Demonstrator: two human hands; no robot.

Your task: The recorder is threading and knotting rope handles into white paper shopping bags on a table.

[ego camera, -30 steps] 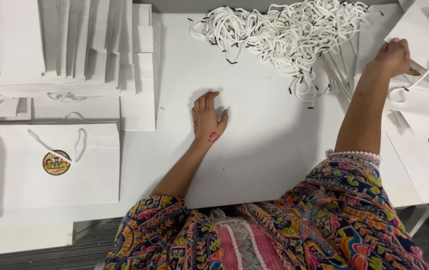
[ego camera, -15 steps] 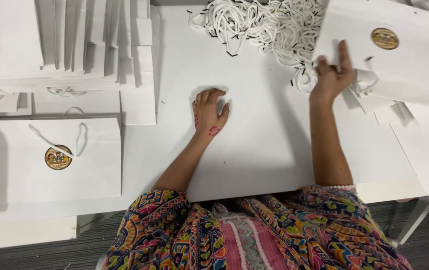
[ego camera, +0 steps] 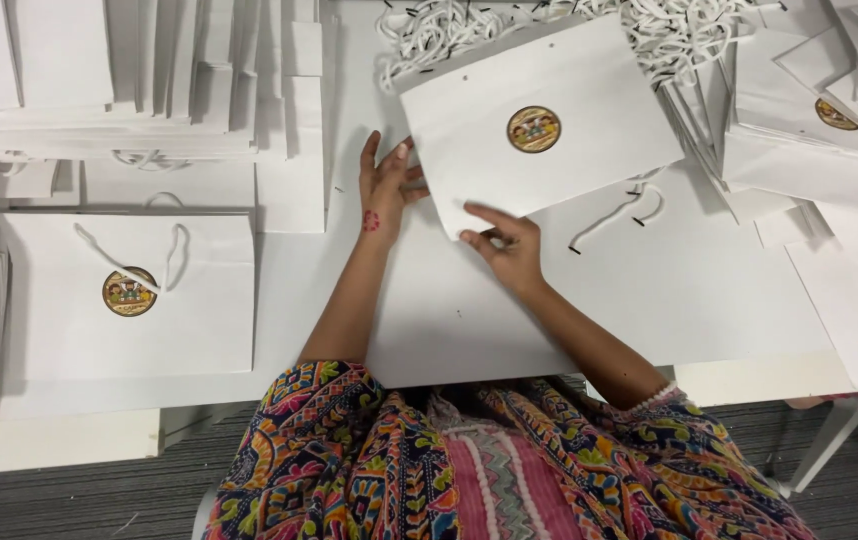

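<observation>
At the middle of the white work table (ego camera: 649, 310), a flat white paper bag with a round brown sticker (ego camera: 539, 125) is held tilted, its lower corner near the person. The left hand (ego camera: 387, 185) is laid against the bag's left edge with the fingers spread and touching the paper, rather than closed round it. The right hand (ego camera: 509, 245) is pinched on the bag's lower edge, thumb and fingers brought together on the paper. No cord handle is seen on this bag; two small holes can be made out along its upper edge, so it is judged to be unfinished.

To the left, a finished white bag with a cord handle and the same round sticker (ego camera: 129, 295) is laid flat, and stacks of folded white bags (ego camera: 99, 80) are ranged behind it. A tangled heap of white cord handles with black tips (ego camera: 649, 30) is piled at the far edge, just behind the held bag, and one loose cord (ego camera: 619, 215) is left on the table beside the right hand. Further stickered bags without handles (ego camera: 829, 130) are spread to the right. By this showing, some bags are done and many are left.

The table is crowded with paper. Grey carpet (ego camera: 99, 500) is seen below it, and a white stand leg (ego camera: 839, 440) at the lower right.
</observation>
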